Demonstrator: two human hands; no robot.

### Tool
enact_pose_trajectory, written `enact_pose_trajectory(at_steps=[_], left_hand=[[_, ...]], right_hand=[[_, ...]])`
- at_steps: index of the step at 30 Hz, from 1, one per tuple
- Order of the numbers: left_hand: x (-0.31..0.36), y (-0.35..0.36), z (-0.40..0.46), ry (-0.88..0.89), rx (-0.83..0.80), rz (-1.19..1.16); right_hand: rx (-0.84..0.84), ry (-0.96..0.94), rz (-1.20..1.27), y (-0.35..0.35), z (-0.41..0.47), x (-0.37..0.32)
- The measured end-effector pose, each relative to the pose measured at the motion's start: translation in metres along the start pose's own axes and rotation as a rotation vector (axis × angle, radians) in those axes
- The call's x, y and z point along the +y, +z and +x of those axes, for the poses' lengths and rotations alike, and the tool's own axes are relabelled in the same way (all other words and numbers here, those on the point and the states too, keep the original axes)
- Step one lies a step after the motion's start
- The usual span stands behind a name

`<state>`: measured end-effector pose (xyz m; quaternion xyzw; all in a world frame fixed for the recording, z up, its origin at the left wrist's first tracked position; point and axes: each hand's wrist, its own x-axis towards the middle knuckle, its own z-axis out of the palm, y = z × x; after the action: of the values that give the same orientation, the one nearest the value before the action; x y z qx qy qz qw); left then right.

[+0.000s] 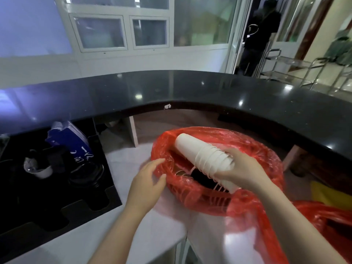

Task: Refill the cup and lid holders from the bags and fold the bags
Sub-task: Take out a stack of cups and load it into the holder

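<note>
A red plastic bag (pixel 253 197) lies open on the white counter (pixel 133 244) at centre right. My right hand (pixel 245 170) grips a stack of white paper cups (pixel 200 155) at its rim end, holding it tilted over the bag's mouth, base end pointing up and left. My left hand (pixel 146 185) hovers at the bag's left edge with fingers loosely spread, touching or nearly touching the plastic. Dark things lie inside the bag, too dim to name. A black cup and lid holder (pixel 47 210) stands at the left with round slots.
The holder carries a white cup (pixel 42 171), blue-printed cups (pixel 70 140) and clear lids (pixel 85 174). A raised, curved black bar top (pixel 190 90) runs behind. Another red bag (pixel 327 221) and something yellow (pixel 327 195) lie at the right. A person in dark clothes (pixel 261 33) stands in the far doorway.
</note>
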<state>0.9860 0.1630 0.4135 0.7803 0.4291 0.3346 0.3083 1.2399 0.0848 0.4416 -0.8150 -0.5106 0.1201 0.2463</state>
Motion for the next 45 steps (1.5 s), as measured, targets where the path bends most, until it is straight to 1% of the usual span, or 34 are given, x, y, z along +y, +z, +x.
enact_pose_trajectory(at_steps=[2,4,8,12,15,22,24,30,34,38,42,45], left_hand=[[0.012,0.011,0.003,-0.074,0.011,-0.15],[0.024,0.022,0.008,-0.169,0.004,-0.354],[0.041,0.04,0.016,-0.329,-0.084,-0.7],[0.049,0.05,0.019,-0.416,-0.205,-0.982],[0.051,0.049,0.019,-0.473,-0.209,-1.149],[0.051,0.043,0.017,-0.495,-0.331,-1.256],[0.05,0.043,0.017,-0.495,-0.333,-1.263],[0.045,0.046,0.017,-0.494,-0.187,-1.229],[0.038,0.046,0.017,-0.526,-0.169,-1.288],[0.031,0.044,0.019,-0.529,-0.14,-1.287],[0.026,0.039,0.019,-0.527,-0.083,-1.255],[0.02,0.036,0.019,-0.531,-0.038,-1.234]], right_hand=[[0.041,-0.019,0.085,-0.01,-0.011,0.012],[0.074,-0.043,0.178,-0.016,-0.022,0.017],[0.076,-0.129,0.353,-0.015,-0.038,0.009],[0.05,-0.176,0.449,-0.001,-0.043,-0.007],[0.031,-0.177,0.489,0.008,-0.043,-0.017],[0.007,-0.212,0.528,0.009,-0.039,-0.022],[-0.014,-0.212,0.533,0.009,-0.037,-0.023],[-0.053,-0.261,0.531,0.011,-0.032,-0.023],[-0.026,-0.243,0.618,0.013,-0.03,-0.017],[0.021,-0.195,0.685,0.017,-0.031,-0.002],[0.124,-0.067,0.59,0.019,-0.024,0.02],[0.186,0.001,0.433,0.021,-0.017,0.036]])
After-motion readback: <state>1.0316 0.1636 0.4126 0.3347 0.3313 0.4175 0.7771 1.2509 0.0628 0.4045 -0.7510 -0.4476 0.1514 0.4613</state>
